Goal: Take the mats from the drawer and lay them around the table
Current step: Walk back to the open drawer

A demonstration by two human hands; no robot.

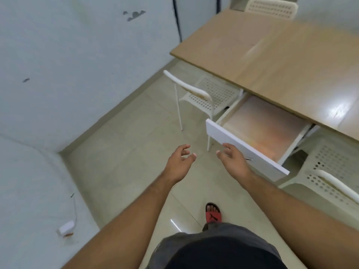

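White-fronted drawer [245, 150] is sitting pulled out from under the long light-wood table [281, 61]. Inside, a flat pinkish-orange mat surface [262, 129] is lying on the bottom; can't tell how many. Right hand [232, 159] is hovering at the drawer's front panel, fingers spread, gripping nothing. Left hand [179, 162] is hanging beside it over the floor tiles [126, 152], loosely open. 1 white perforated plastic chair [202, 96] is standing left of the drawer.

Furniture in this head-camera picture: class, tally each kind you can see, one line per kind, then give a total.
White perforated chairs: 3 (one at the table's far end, one left of the drawer, one at the right edge)
Wooden table: 1
Open white drawer: 1
Total: 5
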